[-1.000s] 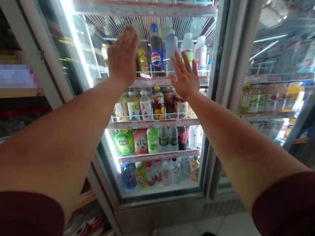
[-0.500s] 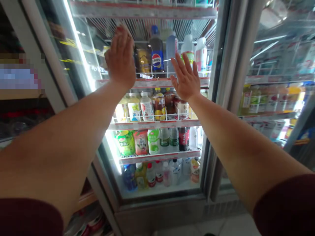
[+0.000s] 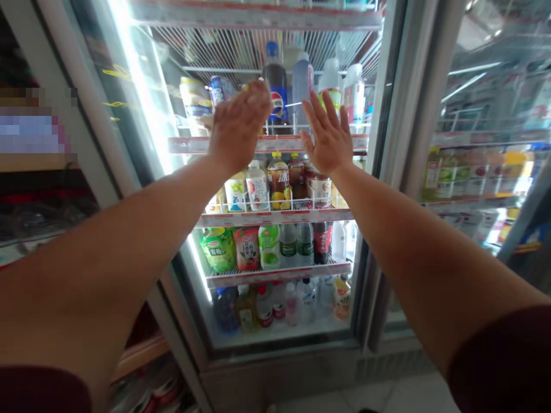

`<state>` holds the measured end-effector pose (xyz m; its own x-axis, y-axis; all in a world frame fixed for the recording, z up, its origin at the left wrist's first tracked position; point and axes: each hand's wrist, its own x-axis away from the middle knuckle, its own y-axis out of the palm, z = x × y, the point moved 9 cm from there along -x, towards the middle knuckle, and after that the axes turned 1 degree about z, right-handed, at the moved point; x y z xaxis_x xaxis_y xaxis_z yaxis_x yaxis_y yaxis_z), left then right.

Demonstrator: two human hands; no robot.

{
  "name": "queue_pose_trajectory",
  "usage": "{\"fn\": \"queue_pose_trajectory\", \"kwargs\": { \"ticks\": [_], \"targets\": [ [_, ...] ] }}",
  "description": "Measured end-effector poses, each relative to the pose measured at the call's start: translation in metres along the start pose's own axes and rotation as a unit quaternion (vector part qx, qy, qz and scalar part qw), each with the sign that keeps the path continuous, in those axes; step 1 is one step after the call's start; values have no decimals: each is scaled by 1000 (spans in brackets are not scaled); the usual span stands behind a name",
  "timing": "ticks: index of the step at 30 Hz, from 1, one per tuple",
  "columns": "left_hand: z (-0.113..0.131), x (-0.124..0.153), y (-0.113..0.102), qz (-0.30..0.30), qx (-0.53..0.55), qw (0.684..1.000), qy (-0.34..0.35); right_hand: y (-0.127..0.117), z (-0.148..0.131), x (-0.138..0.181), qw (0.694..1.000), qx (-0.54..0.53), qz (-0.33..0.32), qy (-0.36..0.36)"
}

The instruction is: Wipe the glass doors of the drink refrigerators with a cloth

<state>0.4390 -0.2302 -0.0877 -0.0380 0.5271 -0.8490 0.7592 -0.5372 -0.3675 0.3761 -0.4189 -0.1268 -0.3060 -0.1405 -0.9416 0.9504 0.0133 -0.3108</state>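
Both my arms reach into an open drinks fridge (image 3: pixel 275 350). My left hand (image 3: pixel 239 126) is raised at the upper shelf (image 3: pixel 189 144), fingers stretched forward in front of a yellow-labelled bottle and next to a cola bottle (image 3: pixel 276 86); it holds nothing. My right hand (image 3: pixel 328 137) is spread flat with fingers apart, in front of the same shelf's edge, below the white bottles (image 3: pixel 340 86). Neither hand grips anything.
Lower shelves carry rows of juice and tea bottles (image 3: pixel 258 186), green and clear bottles (image 3: pixel 267 246) and small bottles at the bottom (image 3: pixel 279 301). The open glass door (image 3: pixel 112 115) stands at left. A second closed fridge door (image 3: pixel 473 143) is at right.
My left hand has moved right and slightly down, from the shelf's left side towards the cola bottle, uncovering cans behind it. My right hand has stayed in place.
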Motion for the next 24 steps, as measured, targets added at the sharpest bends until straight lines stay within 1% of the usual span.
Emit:
{"fn": "queue_pose_trajectory", "kwargs": {
  "ticks": [1, 2, 3, 4, 6, 7, 8, 9, 10, 12, 13, 14, 15, 17, 18, 19, 20, 21, 23, 24],
  "targets": [
    [8, 2, 5, -26, 3, 999, 40, 0, 0, 0, 1000, 1, 0, 0],
    [11, 2, 7, -33, 5, 998, 61, -1, 0, 0, 1000, 3, 1, 0],
    [7, 1, 5, -19, 2, 998, 58, -1, 0, 0, 1000, 4, 2, 1],
    [-3, -2, 0, 10, -4, 1000, 29, -1, 0, 0, 1000, 6, 4, 2],
    [-29, -1, -10, 86, -24, 994, -65, -1, -1, 0, 1000, 9, 7, 0],
    [-37, 2, -12, 110, -36, 988, -106, -1, 0, 0, 1000, 9, 9, 0],
    [-39, 6, -10, 113, -44, 985, -124, -1, 0, 0, 1000, 6, 11, -1],
    [-35, 8, -4, 90, -46, 988, -114, -1, 0, 1, 1000, 2, 13, -2],
    [-25, 10, 5, 49, -41, 995, -80, -1, 0, 1, 1000, -4, 15, -3],
    [-2, 14, 22, -43, -24, 999, 16, -3, 0, 2, 1000, -13, 21, -1],
    [4, 14, 24, -67, -23, 997, 42, -4, 0, 3, 1000, -16, 25, 0],
    [4, 11, 22, -71, -29, 996, 47, -5, 0, 3, 999, -18, 28, 1],
    [-2, 6, 17, -56, -39, 997, 26, -7, 0, 4, 999, -18, 31, 2],
    [-23, -1, 0, 12, -57, 996, -62, -7, 0, 3, 999, -13, 33, -2],
    [-30, -1, -7, 46, -58, 992, -105, -5, 0, 2, 999, -10, 33, -6],
    [-32, 1, -9, 64, -52, 989, -125, -3, 0, 1, 999, -8, 33, -8],
    [-27, 4, -8, 66, -44, 990, -117, 0, 2, 0, 999, -8, 34, -9],
    [-16, 8, -4, 51, -34, 995, -84, 2, 3, -1, 999, -11, 38, -7],
    [11, 16, 9, -10, -19, 1000, 16, 4, 7, -2, 999, -22, 50, -2],
    [21, 19, 12, -36, -17, 998, 52, 4, 7, -1, 998, -27, 55, -3]
  ]
}}
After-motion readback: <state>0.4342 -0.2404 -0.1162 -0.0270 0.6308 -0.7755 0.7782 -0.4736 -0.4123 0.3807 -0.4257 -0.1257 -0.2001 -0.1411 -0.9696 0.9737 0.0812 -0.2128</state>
